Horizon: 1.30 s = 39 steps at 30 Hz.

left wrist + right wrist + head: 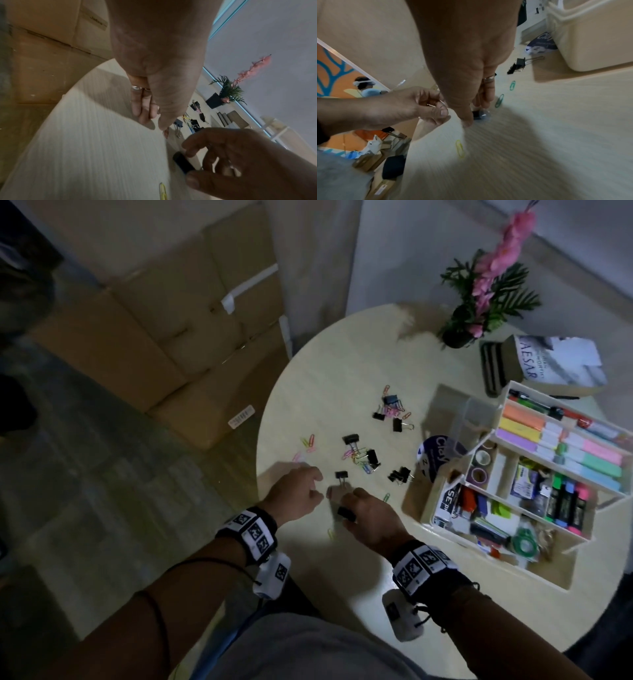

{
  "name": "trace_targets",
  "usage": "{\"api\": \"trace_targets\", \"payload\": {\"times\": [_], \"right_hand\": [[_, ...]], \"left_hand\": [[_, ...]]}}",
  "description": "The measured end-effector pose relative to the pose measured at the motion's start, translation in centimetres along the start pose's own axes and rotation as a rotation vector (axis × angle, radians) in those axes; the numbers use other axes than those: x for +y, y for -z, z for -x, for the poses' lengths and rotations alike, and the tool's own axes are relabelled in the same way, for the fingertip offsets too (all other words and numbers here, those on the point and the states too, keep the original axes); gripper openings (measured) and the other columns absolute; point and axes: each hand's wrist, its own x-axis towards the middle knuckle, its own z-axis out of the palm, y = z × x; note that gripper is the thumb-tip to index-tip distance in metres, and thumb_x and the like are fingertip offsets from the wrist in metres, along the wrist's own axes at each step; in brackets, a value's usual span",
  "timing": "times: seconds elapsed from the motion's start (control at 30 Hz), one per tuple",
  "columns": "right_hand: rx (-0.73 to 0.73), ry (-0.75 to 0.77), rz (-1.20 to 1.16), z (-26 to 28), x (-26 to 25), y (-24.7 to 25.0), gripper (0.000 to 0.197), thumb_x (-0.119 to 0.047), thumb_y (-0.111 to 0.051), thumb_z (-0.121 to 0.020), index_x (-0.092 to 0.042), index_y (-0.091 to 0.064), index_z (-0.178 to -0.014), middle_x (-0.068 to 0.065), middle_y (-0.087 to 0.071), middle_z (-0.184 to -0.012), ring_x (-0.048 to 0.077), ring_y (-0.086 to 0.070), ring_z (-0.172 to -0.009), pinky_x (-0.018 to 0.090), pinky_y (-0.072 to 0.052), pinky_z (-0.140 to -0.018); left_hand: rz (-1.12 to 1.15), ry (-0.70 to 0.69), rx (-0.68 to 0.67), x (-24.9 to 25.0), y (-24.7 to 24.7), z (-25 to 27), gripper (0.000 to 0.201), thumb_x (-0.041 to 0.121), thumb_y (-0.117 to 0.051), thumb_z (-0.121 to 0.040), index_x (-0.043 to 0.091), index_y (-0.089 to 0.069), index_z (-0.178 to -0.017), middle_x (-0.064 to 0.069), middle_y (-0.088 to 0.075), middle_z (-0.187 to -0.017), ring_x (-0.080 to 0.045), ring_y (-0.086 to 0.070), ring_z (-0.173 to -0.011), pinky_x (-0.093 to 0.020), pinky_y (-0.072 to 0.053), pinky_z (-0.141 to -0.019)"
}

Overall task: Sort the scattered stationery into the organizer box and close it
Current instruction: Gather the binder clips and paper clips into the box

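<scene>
pinching a black binder clip [346, 513] between thumb and curled fingers, the right hand [371, 518] hovers left of the organizer box [445, 491]; the left hand [294, 493], loosely curled, holds nothing visible.

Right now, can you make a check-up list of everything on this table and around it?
Surface: round pale table, dimly lit.
Job's things: organizer box open and packed; binder clips and coloured paper clips scattered.
Clutter: potted plant, book, Clay tub.
Hands: right hand pinches a black binder clip; left hand curled, contents unclear.
Cables: black cord on left forearm.
Surroundings: cardboard boxes by the table.
</scene>
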Motion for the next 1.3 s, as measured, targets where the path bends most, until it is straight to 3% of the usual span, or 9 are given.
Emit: {"api": "trace_targets", "payload": {"times": [0.2, 0.33, 0.5, 0.63, 0.73, 0.87, 1.1, 1.23, 1.3], "right_hand": [[0.008, -0.013, 0.061, -0.1, -0.3, -0.5, 0.029, -0.029, -0.06, -0.096, -0.014, -0.07, -0.119, 0.01, -0.067, -0.116, 0.031, -0.066, -0.104, 0.039, -0.057, -0.081], [0.067, -0.037, -0.037, 1.2, 0.2, 0.0, 0.022, -0.028, -0.062, -0.091, -0.014, -0.066, -0.108, 0.005, -0.064, -0.102, 0.026, -0.065, -0.089, 0.038, -0.056, -0.071], [0.152, -0.039, -0.156, 3.4, 1.4, 0.2, 0.02, -0.026, -0.06, -0.097, -0.021, -0.063, -0.116, -0.001, -0.062, -0.102, 0.017, -0.064, -0.082, 0.036, -0.058, -0.071], [0.232, -0.087, -0.255, 5.4, 1.6, 0.4, 0.039, -0.024, -0.053, -0.105, -0.018, -0.051, -0.144, 0.002, -0.063, -0.118, 0.018, -0.066, -0.09, 0.034, -0.058, -0.078], [0.281, -0.1, -0.284, 6.1, 2.1, 0.6, 0.038, -0.016, -0.05, -0.107, -0.017, -0.051, -0.146, 0.002, -0.06, -0.113, 0.016, -0.063, -0.087, 0.027, -0.052, -0.076], [0.326, -0.12, -0.325, 6.7, 3.3, 0.8, 0.033, -0.019, -0.05, -0.108, -0.023, -0.054, -0.141, -0.002, -0.058, -0.115, 0.015, -0.064, -0.085, 0.035, -0.057, -0.074], [0.512, -0.19, -0.329, 8.3, 4.7, 2.0, 0.029, -0.016, -0.055, -0.107, -0.018, -0.061, -0.136, -0.003, -0.059, -0.117, 0.01, -0.06, -0.089, 0.025, -0.051, -0.078], [0.547, -0.241, -0.37, 9.4, 5.9, 2.2, 0.032, -0.016, -0.058, -0.106, -0.017, -0.06, -0.138, -0.002, -0.062, -0.117, 0.012, -0.064, -0.094, 0.034, -0.057, -0.082], [0.555, -0.253, -0.387, 10.0, 6.0, 2.4, 0.035, -0.014, -0.061, -0.104, -0.017, -0.058, -0.139, -0.004, -0.063, -0.117, 0.005, -0.063, -0.09, 0.023, -0.056, -0.08]], "left_hand": [[-0.068, -0.047, 0.088, 1.3, -0.2, -1.3, 0.027, 0.028, -0.072, -0.095, 0.017, -0.067, -0.119, -0.005, -0.069, -0.111, -0.026, -0.067, -0.099, -0.041, -0.059, -0.081], [-0.112, -0.153, 0.094, 2.5, 0.5, -2.7, 0.034, 0.02, -0.069, -0.095, 0.02, -0.061, -0.127, -0.004, -0.06, -0.125, -0.024, -0.06, -0.11, -0.041, -0.054, -0.088], [-0.18, -0.281, -0.046, 3.6, 0.5, -4.6, 0.041, 0.013, -0.067, -0.097, 0.019, -0.057, -0.135, -0.008, -0.054, -0.131, -0.028, -0.058, -0.115, -0.046, -0.056, -0.09], [-0.228, -0.29, -0.089, 4.0, 0.1, -5.8, 0.037, 0.014, -0.069, -0.096, 0.019, -0.061, -0.131, -0.006, -0.055, -0.133, -0.027, -0.058, -0.116, -0.045, -0.056, -0.092], [-0.249, -0.304, -0.117, 4.4, 0.0, -6.4, 0.027, 0.015, -0.069, -0.095, 0.018, -0.064, -0.122, -0.006, -0.057, -0.127, -0.027, -0.06, -0.11, -0.044, -0.056, -0.091], [-0.257, -0.317, -0.13, 4.8, 0.2, -6.7, 0.014, 0.014, -0.07, -0.095, 0.016, -0.068, -0.108, -0.007, -0.064, -0.113, -0.023, -0.062, -0.097, -0.039, -0.056, -0.082], [-0.243, -0.343, -0.159, 4.3, 0.6, -6.3, 0.031, 0.005, -0.078, -0.09, 0.013, -0.073, -0.119, -0.004, -0.068, -0.119, -0.017, -0.065, -0.099, -0.025, -0.053, -0.083], [-0.246, -0.346, -0.165, 4.7, 1.5, -6.2, 0.007, 0.014, -0.08, -0.089, 0.011, -0.075, -0.093, -0.004, -0.074, -0.091, -0.018, -0.069, -0.081, -0.032, -0.058, -0.071], [-0.245, -0.338, -0.163, 4.7, 1.8, -6.0, 0.012, 0.023, -0.076, -0.087, 0.014, -0.072, -0.082, -0.001, -0.073, -0.075, -0.015, -0.068, -0.069, -0.035, -0.059, -0.063]]}}
